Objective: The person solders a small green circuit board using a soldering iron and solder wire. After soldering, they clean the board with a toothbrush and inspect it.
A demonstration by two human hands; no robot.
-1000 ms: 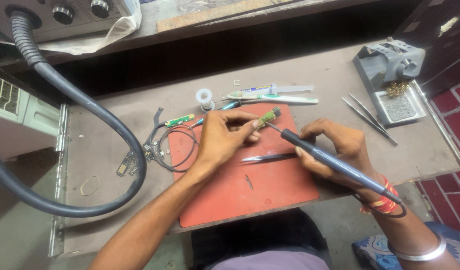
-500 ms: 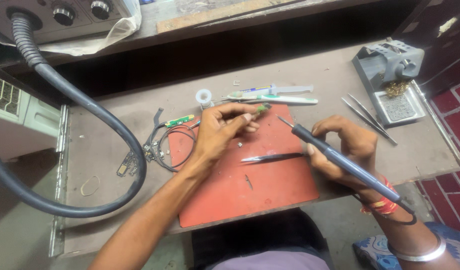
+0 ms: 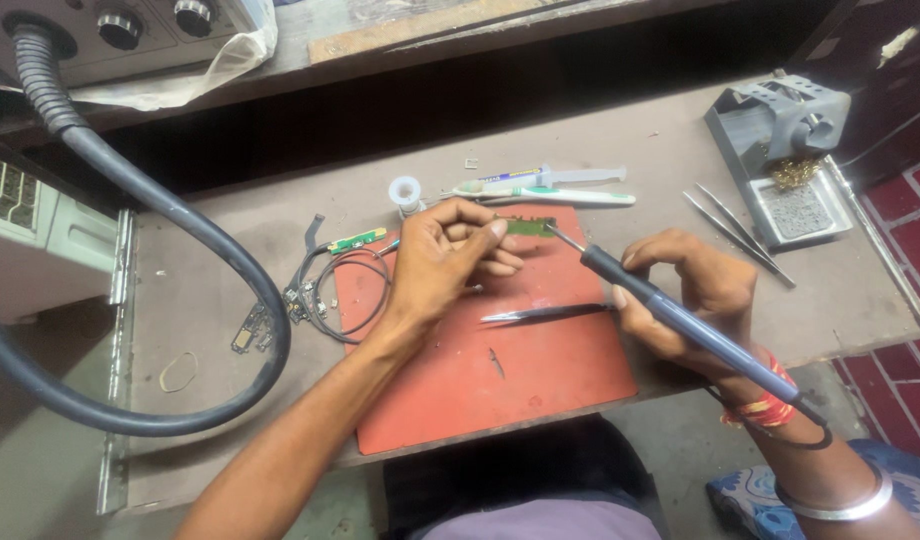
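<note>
Nearest the worktop's front edge lay the red mat, reaching almost from that edge to the middle of the worktop. On its bare centre rested tweezers, lying flat with the points toward the left, and a small dark scrap sat just in front of them.

The right hand was curled shut around the iron, gripping it like a pen above the mat's right edge; the handle ran back over the wrist, past the red and silver bangles. The iron's tip pointed up and left and met the end of the board.

The left hand hovered over the mat's far left part, fingers bent, pinching the small green board between thumb and fingertips. The board sat above the mat's far edge, held nearly level.

Left of the mat lay a loop of wires and flex parts, with a rubber band near the left edge. Beyond the mat's far edge were a solder reel, a toothbrush and a syringe. Two more tweezers lay toward the right edge, beside the stand in the far right corner. A thick grey hose curved across the left side.
</note>
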